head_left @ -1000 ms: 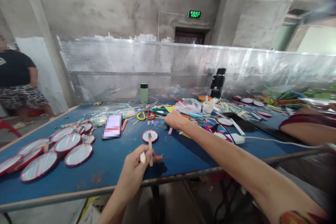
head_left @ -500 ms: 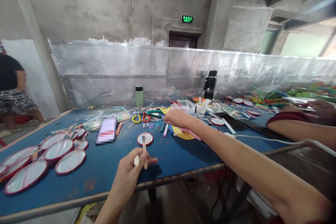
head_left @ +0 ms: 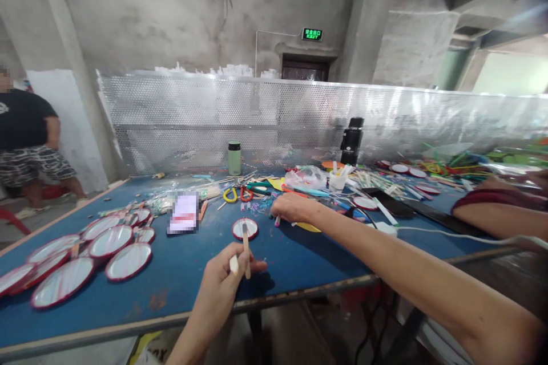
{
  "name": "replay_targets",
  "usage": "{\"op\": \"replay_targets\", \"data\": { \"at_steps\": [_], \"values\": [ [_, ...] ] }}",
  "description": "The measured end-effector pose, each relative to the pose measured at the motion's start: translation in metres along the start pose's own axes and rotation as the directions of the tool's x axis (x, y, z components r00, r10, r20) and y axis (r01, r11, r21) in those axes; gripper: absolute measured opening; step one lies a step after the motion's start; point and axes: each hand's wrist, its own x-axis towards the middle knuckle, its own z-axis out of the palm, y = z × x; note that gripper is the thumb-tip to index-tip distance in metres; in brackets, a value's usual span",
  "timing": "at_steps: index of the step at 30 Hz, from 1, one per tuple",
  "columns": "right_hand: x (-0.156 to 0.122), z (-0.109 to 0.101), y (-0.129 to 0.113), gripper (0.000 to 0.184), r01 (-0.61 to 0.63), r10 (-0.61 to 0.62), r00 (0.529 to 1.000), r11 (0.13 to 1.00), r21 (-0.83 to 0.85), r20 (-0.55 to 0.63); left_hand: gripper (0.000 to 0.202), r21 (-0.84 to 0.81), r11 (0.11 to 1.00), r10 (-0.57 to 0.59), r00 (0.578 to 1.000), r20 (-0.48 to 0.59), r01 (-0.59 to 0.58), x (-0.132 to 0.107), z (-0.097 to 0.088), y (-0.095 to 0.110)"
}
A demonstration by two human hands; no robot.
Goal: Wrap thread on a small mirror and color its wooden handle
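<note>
My left hand (head_left: 220, 276) is closed around the flat wooden stick of a small round white paddle (head_left: 238, 230) with a red rim. A pale, blunt-ended rod (head_left: 233, 264) also pokes out of this hand; its kind is unclear. The paddle's disc is just above the blue table. My right hand (head_left: 290, 208) reaches across with its fingers curled down among markers. A white marker with a pink end (head_left: 277, 220) shows beneath the fingers. Whether they grip it is hidden.
Several larger red-rimmed paddles (head_left: 111, 240) overlap at left, beside a phone (head_left: 183, 213). Yellow-handled pliers (head_left: 230, 195), a green bottle (head_left: 234, 158), a black thermos (head_left: 351, 141) and a white cable (head_left: 449, 231) are on the table (head_left: 192, 291). Another person's arm (head_left: 500, 208) is at right; someone stands far left.
My right hand has come down over the markers, covering most of the pink-ended one. My left hand keeps its hold on the paddle stick. The whole view has shifted slightly.
</note>
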Motion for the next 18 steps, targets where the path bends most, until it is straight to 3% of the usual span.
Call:
{"op": "replay_targets", "data": {
  "at_steps": [6,12,18],
  "values": [
    [-0.006,-0.003,0.012,0.025,-0.018,0.017,0.999,0.999,-0.048,-0.029,0.035,-0.027,1.0,-0.001,1.0,0.011,0.001,0.0,0.001,0.002],
    [-0.012,-0.003,0.026,0.024,-0.034,0.033,0.999,0.998,-0.057,-0.014,0.034,-0.02,1.0,0.004,1.0,0.014,-0.003,0.001,0.0,0.0],
    [-0.007,0.0,0.021,0.027,0.027,-0.028,0.999,0.999,-0.029,-0.028,0.035,-0.026,1.0,-0.007,1.0,0.022,0.007,0.001,0.0,0.0]
  ]
}}
